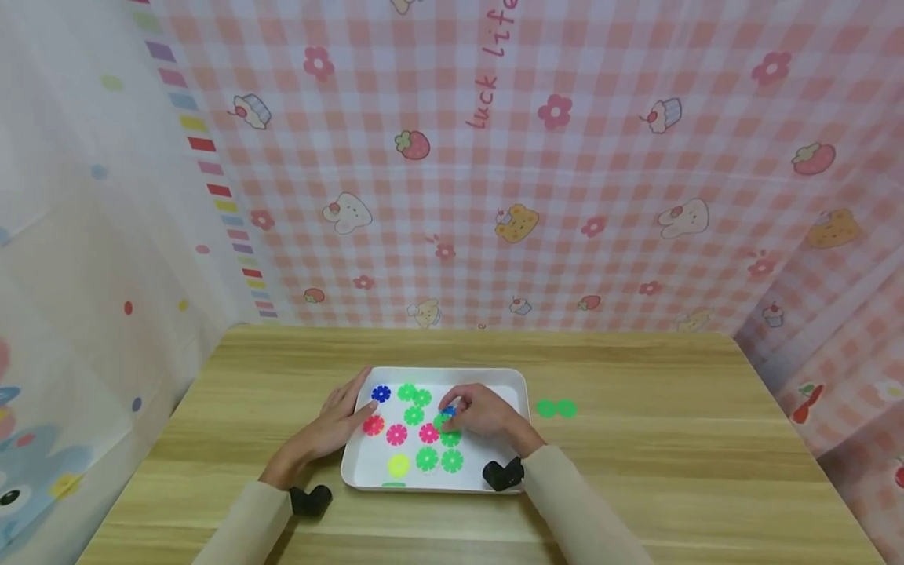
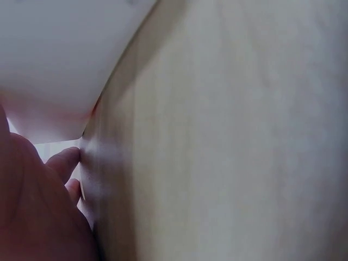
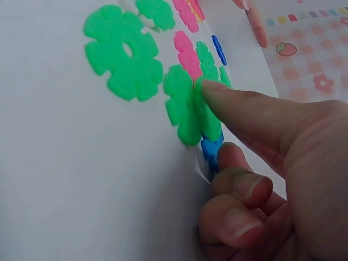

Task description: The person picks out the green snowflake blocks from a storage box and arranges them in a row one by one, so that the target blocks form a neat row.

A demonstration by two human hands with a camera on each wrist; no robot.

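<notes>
My right hand (image 1: 480, 412) is over the tray, pinching a green snowflake disc (image 3: 209, 111). A blue snowflake disc (image 3: 212, 149) shows between its digits, partly hidden behind the green one. Another green disc (image 3: 181, 103) sits right beside the pinched one. My left hand (image 1: 332, 424) holds the left side of the white tray (image 1: 494, 380), its thumb over the rim and its fingers along the outer wall. In the left wrist view, the fingers (image 2: 65, 163) lie beside the tray's wall, close to the tabletop.
Inside the tray lie several more slotted discs, among them a dark blue one (image 1: 381, 394), pink ones (image 1: 396, 435) and a yellow one (image 1: 399, 465). Two green discs (image 1: 556, 408) lie on the wooden table (image 1: 657, 455) right of the tray. A checked curtain (image 1: 452, 188) hangs behind.
</notes>
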